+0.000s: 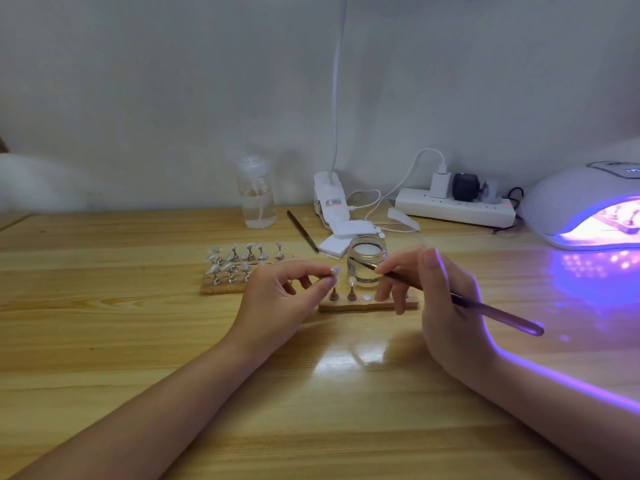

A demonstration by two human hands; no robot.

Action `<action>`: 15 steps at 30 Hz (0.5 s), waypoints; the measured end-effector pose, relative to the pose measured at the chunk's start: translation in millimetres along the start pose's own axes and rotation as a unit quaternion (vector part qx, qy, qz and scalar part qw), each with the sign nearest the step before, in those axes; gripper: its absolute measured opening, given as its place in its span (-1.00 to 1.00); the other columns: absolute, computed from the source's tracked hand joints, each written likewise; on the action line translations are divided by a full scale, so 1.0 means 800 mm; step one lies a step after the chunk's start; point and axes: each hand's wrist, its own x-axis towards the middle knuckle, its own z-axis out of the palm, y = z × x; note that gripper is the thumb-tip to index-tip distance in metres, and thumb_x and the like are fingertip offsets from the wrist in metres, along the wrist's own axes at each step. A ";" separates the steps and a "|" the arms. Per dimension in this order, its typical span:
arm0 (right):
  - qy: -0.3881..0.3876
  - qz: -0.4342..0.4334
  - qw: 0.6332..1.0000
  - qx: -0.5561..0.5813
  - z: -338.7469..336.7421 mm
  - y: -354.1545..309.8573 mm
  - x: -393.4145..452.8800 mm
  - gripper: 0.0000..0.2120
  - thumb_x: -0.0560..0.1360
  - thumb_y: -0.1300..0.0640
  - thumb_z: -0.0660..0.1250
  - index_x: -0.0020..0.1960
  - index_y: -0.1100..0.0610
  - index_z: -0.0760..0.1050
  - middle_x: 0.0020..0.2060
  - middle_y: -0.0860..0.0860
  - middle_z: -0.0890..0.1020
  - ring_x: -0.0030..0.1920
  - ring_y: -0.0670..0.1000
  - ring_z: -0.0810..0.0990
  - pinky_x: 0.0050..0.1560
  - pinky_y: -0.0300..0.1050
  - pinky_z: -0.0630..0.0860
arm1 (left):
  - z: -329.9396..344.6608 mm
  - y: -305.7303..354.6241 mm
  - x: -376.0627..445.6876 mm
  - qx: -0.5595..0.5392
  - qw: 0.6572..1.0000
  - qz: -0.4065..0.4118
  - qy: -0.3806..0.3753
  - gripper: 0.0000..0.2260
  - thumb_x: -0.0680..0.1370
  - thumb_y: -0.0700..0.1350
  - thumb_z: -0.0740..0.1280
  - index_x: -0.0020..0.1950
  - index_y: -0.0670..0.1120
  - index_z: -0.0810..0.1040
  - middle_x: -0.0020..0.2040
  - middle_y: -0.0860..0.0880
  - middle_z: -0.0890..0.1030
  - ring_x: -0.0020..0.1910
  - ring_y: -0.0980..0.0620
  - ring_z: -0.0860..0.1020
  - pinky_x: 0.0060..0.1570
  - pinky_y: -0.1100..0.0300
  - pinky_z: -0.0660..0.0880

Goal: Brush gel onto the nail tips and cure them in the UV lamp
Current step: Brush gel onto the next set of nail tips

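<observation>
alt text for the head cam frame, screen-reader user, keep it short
Over a wooden table, the left hand pinches a nail tip while the right hand holds a brush whose tip reaches into a glass jar. Two boards of nail stands sit behind the hands; a UV lamp glows purple at right.

Clear pump bottle [257, 197], white power strip [454, 206] with chargers, clip lamp [330, 199], wooden table [104, 306]

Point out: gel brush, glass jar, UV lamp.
gel brush [485, 308], head view, on the handle behind the right hand.
glass jar [366, 249], head view, on its front wall near the rim.
UV lamp [568, 192], head view, on its white dome.
</observation>
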 end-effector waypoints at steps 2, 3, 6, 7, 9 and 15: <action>-0.016 0.023 0.999 -0.037 -0.001 0.000 0.001 -0.72 0.52 -0.08 0.10 -0.20 0.01 0.51 -0.37 -0.01 0.61 -0.42 -0.09 0.50 -0.34 -0.30 0.43 | 0.000 0.001 0.000 0.004 1.000 0.006 -0.001 -0.91 0.40 -0.21 0.44 -0.16 -0.04 0.67 -0.31 0.15 0.62 -0.32 0.21 0.46 -0.36 0.35 0.35; -0.024 0.034 0.998 -0.053 -0.002 0.000 0.001 -0.75 0.50 -0.06 0.11 -0.21 -0.01 0.50 -0.36 -0.04 0.62 -0.39 -0.14 0.52 -0.29 -0.34 0.43 | 0.000 0.001 0.000 0.006 1.000 0.009 0.000 -0.91 0.40 -0.21 0.44 -0.17 -0.03 0.67 -0.30 0.14 0.62 -0.32 0.21 0.46 -0.35 0.34 0.35; -0.042 0.052 0.996 -0.067 -0.002 -0.002 0.001 -0.77 0.48 -0.04 0.13 -0.22 0.00 0.50 -0.34 -0.06 0.64 -0.34 -0.18 0.54 -0.22 -0.39 0.40 | 0.000 0.003 -0.001 0.006 1.000 0.015 0.000 -0.90 0.40 -0.21 0.44 -0.19 0.00 0.67 -0.27 0.13 0.64 -0.30 0.18 0.48 -0.34 0.29 0.36; -0.047 0.056 0.995 -0.067 -0.001 -0.003 0.001 -0.75 0.49 -0.05 0.12 -0.23 0.02 0.50 -0.34 -0.04 0.64 -0.35 -0.17 0.53 -0.23 -0.37 0.40 | 0.000 0.003 -0.001 0.005 1.000 0.017 0.000 -0.89 0.40 -0.21 0.44 -0.19 0.00 0.66 -0.27 0.12 0.64 -0.30 0.17 0.48 -0.34 0.28 0.36; -0.056 0.065 0.994 -0.064 0.000 -0.003 0.000 -0.69 0.49 -0.07 0.10 -0.23 0.06 0.51 -0.36 -0.02 0.64 -0.39 -0.10 0.48 -0.27 -0.27 0.42 | -0.001 0.003 -0.001 0.005 1.000 0.018 0.000 -0.88 0.40 -0.22 0.44 -0.20 0.01 0.66 -0.26 0.12 0.64 -0.30 0.17 0.48 -0.34 0.27 0.36; -0.064 0.069 0.995 0.019 0.001 -0.002 -0.002 -0.62 0.48 -0.05 0.08 -0.30 0.15 0.52 -0.43 0.13 0.58 -0.50 -0.07 0.49 -0.41 -0.30 0.37 | 0.001 0.002 -0.001 0.003 1.000 0.016 0.004 -0.85 0.39 -0.24 0.45 -0.22 0.03 0.65 -0.31 0.16 0.62 -0.32 0.20 0.46 -0.35 0.27 0.35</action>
